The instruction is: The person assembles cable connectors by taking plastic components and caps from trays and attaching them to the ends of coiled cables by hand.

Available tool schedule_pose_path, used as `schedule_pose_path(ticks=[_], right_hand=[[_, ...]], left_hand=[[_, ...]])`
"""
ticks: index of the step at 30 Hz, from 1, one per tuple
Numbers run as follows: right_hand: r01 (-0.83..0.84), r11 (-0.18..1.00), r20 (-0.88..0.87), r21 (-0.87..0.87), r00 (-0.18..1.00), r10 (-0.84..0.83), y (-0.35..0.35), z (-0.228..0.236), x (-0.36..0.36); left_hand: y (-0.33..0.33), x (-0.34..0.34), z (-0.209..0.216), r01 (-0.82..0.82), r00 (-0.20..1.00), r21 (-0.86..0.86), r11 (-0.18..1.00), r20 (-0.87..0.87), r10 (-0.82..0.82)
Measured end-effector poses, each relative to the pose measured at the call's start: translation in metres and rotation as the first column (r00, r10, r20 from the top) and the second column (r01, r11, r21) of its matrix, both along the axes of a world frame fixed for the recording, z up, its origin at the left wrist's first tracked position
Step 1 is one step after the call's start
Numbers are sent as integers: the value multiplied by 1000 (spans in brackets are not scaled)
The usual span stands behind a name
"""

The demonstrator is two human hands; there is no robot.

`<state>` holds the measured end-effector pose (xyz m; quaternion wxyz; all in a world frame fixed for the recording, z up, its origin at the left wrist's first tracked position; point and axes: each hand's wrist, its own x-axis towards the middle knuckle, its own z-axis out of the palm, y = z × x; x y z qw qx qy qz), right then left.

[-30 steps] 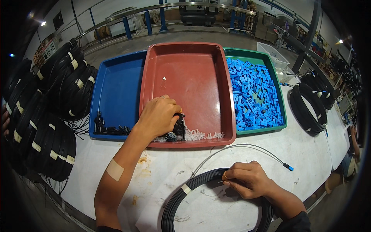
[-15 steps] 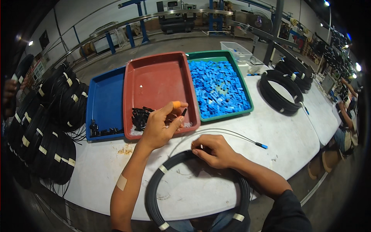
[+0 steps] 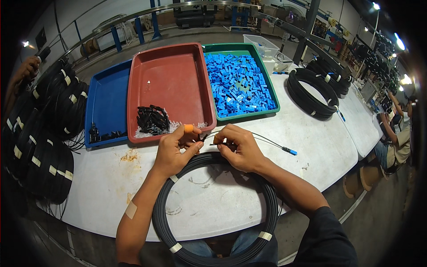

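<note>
My left hand [image 3: 172, 151], with an orange cover [image 3: 188, 128] on one finger, pinches a small black sleeve-like part [image 3: 203, 138] between thumb and fingertips. Close to its right, my right hand [image 3: 242, 149] grips the black cable end [image 3: 213, 144], which points left toward that part. A small gap seems to separate the two. Below both hands lies a coil of black cable [image 3: 160, 211] bound with pale tape bands, overhanging the table's near edge above my lap. Behind my right hand runs the cable's other end, tipped with a blue connector [image 3: 290, 151].
A red tray [image 3: 133, 95] holds black parts [image 3: 152, 119] and small clear pieces. Beside it stand a blue tray [image 3: 89, 107] and a green tray [image 3: 276, 104] of blue connectors. Cable coils [image 3: 40, 164] are stacked left; more coils [image 3: 311, 109] lie right. Another person's hand [image 3: 27, 69] shows far left.
My left hand has come down from over the red tray with the black part, close to my right hand. My right hand has lifted slightly off the coil; the whole view has shifted.
</note>
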<state>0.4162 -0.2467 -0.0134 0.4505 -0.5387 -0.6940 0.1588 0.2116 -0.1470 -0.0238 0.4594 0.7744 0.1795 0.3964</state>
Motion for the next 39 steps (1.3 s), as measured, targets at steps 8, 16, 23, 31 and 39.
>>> schedule_pose_path(ticks=[8, 16, 23, 31, 39], right_hand=[[-25, 989, -25, 143, 999, 29, -1, -2, 0], [-21, 989, -63, 147, 998, 30, 3, -7, 3], [-55, 991, -309, -122, 951, 15, -2, -2, 0], [-112, 954, -332, -278, 943, 14, -1, 9, 10], [-168, 916, -381, -366, 925, 17, -1, 15, 14]], left_hand=[[-6, -1, 6, -111, 993, 383, 917, 17, 113], [-4, -4, 11, -112, 990, 622, 775, -1, 144], [-7, -3, 13, -85, 992, 758, 646, 4, 125], [-8, -3, 15, -36, 997, 831, 555, -11, 81], [-11, -3, 22, -10, 998, 877, 481, -19, 55]])
